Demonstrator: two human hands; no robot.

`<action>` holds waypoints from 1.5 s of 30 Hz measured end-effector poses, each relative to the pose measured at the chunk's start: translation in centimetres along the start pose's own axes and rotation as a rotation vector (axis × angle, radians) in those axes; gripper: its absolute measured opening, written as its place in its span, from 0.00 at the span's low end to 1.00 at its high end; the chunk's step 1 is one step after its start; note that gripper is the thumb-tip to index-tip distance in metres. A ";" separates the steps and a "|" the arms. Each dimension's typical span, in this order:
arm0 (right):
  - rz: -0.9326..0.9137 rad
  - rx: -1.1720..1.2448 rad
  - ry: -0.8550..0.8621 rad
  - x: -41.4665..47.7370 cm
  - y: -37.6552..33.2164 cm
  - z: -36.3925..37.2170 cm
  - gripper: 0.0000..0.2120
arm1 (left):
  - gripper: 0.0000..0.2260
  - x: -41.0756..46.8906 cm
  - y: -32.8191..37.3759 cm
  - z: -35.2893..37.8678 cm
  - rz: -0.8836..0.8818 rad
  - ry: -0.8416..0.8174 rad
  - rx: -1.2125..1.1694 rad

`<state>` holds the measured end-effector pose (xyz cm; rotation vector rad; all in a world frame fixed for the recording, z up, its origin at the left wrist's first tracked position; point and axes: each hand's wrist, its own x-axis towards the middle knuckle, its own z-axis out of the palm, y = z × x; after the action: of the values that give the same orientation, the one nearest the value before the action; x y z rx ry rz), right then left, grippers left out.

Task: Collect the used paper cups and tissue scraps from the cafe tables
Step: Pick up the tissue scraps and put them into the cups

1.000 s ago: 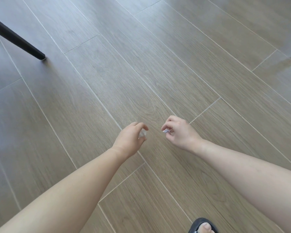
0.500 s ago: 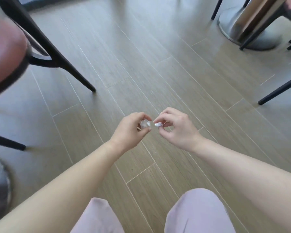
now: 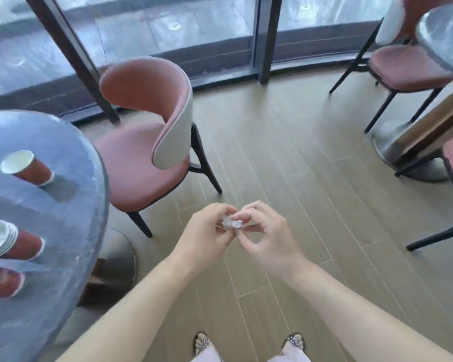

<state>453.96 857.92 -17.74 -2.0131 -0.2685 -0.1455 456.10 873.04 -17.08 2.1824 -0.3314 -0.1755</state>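
Small white tissue scraps (image 3: 232,222) sit pinched between the fingertips of my left hand (image 3: 205,235) and my right hand (image 3: 266,237), which meet in front of me above the floor. On the round grey table (image 3: 63,212) at the left stands a single red paper cup (image 3: 28,168). Nearer me on the same table are a stack of red cups (image 3: 13,242) and another red cup (image 3: 2,282) at the frame's left edge.
A pink chair (image 3: 147,131) stands beside the left table. At the right are a second round table (image 3: 445,35) on a metal base, and more pink chairs (image 3: 408,66). Glass window walls run along the back. Wood-look floor (image 3: 285,158) lies between the tables.
The view has risen from the floor to the tables and windows as I stood up. My hands came together, and the two scraps now touch between my fingertips.
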 end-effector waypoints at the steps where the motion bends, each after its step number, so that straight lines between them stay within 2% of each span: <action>1: -0.020 0.004 -0.025 0.6 -1.6 0.5 0.08 | 0.09 -0.6 0.5 -1.7 -0.006 0.023 0.003; 6: -0.112 0.017 -0.139 3.2 -7.5 5.3 0.09 | 0.10 -3.8 -0.4 -9.2 -0.073 0.127 0.035; 14: -0.173 0.126 -0.345 5.2 -13.6 17.4 0.09 | 0.09 -11.0 -6.4 -18.9 -0.246 0.304 0.064; 21: -0.230 0.124 -0.520 7.7 -16.1 25.5 0.08 | 0.07 -14.5 -11.2 -24.0 -0.401 0.465 0.049; 26: -0.272 0.148 -0.641 11.1 -16.5 30.4 0.10 | 0.10 -15.6 -14.7 -26.7 -0.540 0.568 0.157; 31: -0.311 0.142 -0.774 14.9 -16.7 35.6 0.10 | 0.10 -16.5 -17.8 -28.9 -0.765 0.705 0.247; 36: -0.367 0.050 -0.946 17.9 -16.0 39.7 0.11 | 0.12 -15.6 -20.1 -29.8 -0.912 0.699 0.239; 40: -0.557 -0.127 -1.089 19.2 -15.0 41.2 0.13 | 0.11 -15.8 -21.1 -29.1 -0.955 0.674 0.334; 45: -0.733 -0.251 -1.190 19.4 -14.4 41.7 0.14 | 0.09 -16.7 -21.0 -27.5 -1.012 0.617 0.306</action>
<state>468.42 903.86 -19.33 -1.9199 -1.7932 0.6194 450.52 911.04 -17.77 2.3749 1.1703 0.0107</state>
